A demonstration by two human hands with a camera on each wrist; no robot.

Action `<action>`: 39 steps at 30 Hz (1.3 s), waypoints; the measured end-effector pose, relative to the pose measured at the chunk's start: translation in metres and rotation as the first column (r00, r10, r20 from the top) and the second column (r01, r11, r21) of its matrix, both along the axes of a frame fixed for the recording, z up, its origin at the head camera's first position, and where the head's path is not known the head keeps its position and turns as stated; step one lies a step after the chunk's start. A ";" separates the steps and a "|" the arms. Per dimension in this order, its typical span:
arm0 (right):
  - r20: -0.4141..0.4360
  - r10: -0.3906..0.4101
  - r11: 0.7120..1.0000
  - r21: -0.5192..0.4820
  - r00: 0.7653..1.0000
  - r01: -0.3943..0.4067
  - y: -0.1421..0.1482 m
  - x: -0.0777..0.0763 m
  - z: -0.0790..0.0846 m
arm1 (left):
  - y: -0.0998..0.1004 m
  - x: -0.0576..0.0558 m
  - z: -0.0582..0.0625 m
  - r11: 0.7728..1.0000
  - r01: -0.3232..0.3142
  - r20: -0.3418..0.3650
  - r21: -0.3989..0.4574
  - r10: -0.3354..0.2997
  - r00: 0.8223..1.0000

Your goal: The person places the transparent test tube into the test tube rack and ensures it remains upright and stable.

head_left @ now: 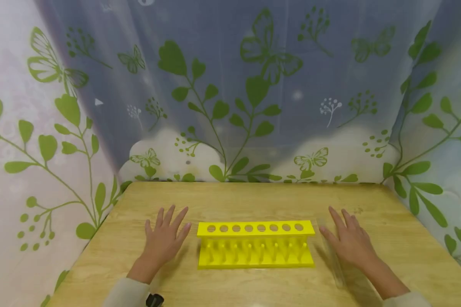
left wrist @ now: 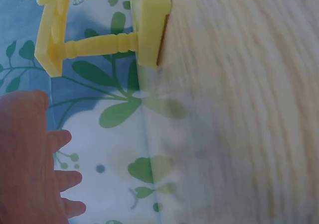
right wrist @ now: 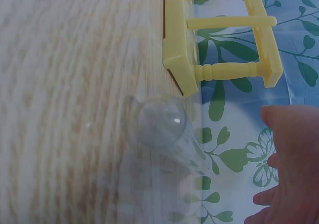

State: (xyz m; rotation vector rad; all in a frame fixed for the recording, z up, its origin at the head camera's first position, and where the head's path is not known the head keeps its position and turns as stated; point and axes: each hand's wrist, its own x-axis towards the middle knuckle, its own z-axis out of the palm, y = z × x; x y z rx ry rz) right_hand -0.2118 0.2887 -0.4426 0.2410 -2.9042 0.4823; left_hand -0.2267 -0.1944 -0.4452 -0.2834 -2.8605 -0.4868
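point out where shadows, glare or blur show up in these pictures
Head view: soft shadows on the table beside the left hand and right hand, the clear tube faint; left wrist view: wood grain soft, printed leaves mirrored in the table; right wrist view: a small bright glint on the clear tube.

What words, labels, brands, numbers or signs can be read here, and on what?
None can be read in any view.
Yellow rack: no lettering visible.
Clear tube: no lettering visible.
Black wrist item: too small to tell.
Patterned cloth: printed plants and butterflies; pale marks at the top are too faint to read.
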 end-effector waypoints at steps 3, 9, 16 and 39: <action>-0.028 0.002 1.000 0.015 1.000 -0.002 0.001 -0.001 0.002 | 0.005 -0.003 0.004 1.000 0.010 -0.027 0.004 -0.010 1.000; -0.009 -0.001 1.000 -0.024 1.000 0.001 0.003 -0.003 0.005 | 0.016 -0.007 0.008 1.000 0.027 -0.047 0.012 -0.026 0.999; 0.053 -0.003 0.999 -0.052 0.999 0.006 -0.001 0.002 0.001 | 0.024 -0.004 0.003 0.999 0.046 -0.046 0.021 -0.045 0.998; 0.211 -0.082 0.994 -0.054 0.974 0.095 -0.010 0.002 -0.008 | 0.042 -0.006 0.005 0.995 0.098 -0.069 0.002 -0.098 0.993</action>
